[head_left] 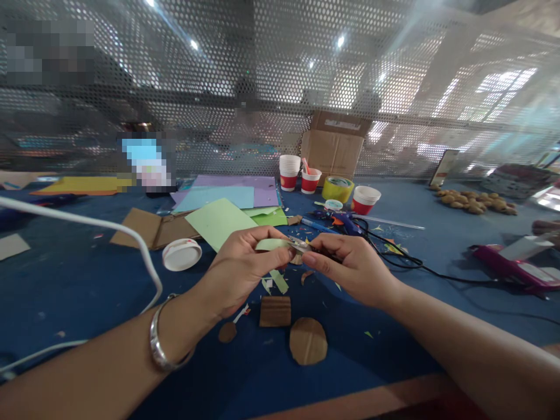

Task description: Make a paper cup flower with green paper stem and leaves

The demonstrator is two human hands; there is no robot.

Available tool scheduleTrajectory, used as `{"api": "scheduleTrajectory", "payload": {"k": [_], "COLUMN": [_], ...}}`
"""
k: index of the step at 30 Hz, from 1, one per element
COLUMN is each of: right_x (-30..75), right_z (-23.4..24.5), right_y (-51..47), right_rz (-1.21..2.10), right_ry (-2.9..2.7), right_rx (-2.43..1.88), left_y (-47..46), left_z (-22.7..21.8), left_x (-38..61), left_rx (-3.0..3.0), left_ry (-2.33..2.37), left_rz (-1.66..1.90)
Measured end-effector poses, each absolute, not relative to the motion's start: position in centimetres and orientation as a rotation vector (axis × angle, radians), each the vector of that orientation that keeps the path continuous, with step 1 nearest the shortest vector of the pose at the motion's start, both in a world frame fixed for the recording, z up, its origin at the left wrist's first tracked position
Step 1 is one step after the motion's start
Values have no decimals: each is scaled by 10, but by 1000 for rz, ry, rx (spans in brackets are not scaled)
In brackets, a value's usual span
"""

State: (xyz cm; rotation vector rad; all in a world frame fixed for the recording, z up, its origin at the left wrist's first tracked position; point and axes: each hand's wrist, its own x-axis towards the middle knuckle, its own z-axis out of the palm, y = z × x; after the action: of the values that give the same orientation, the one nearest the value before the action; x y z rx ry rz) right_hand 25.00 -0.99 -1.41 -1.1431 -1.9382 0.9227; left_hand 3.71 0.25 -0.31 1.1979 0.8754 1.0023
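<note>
My left hand (pixel 251 259) pinches a pale green paper strip (pixel 272 244) between thumb and fingers. Closed around a pair of scissors, my right hand (pixel 350 262) meets the left one over the middle of the table. The scissors' metal blades (pixel 300 244) point left at the paper; their handles are mostly hidden by my fingers. Green paper scraps (pixel 279 282) lie below the hands. Nearer to me are a ridged brown cardboard rectangle (pixel 275 311), a round cardboard disc (pixel 308 341) and a smaller brown disc (pixel 227 332) beside a thin white strip.
Coloured paper sheets (pixel 221 219), brown cardboard (pixel 144 227) and a white lid (pixel 182 255) lie left. Paper cups (pixel 289 173), yellow tape (pixel 338 189) and a blue glue gun (pixel 350 223) stand or lie behind my hands. A white cable (pixel 140 242) arches up on the left.
</note>
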Motion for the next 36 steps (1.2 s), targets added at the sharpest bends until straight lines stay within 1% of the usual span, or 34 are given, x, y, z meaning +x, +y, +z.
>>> {"api": "scheduleTrajectory", "payload": {"k": [9, 15, 21, 29, 36], "right_x": [249, 248, 247, 245, 245], "right_z": [-10, -11, -9, -11, -11], "right_y": [-10, -7, -8, -8, -7], "right_rz": [819, 874, 914, 1117, 1024], "right_ry": [-1825, -1811, -1782, -1720, -1740], "right_rx": [-1088, -1099, -1085, -1037, -1051], "left_y": [5, 5, 4, 2, 2], "left_z": [-1, -2, -2, -3, -4], "left_x": [41, 41, 41, 41, 40], "left_rx": [1114, 1035, 1078, 1221, 1251], "left_ry": [909, 913, 920, 885, 903], "left_rz": [977, 995, 986, 929, 936]}}
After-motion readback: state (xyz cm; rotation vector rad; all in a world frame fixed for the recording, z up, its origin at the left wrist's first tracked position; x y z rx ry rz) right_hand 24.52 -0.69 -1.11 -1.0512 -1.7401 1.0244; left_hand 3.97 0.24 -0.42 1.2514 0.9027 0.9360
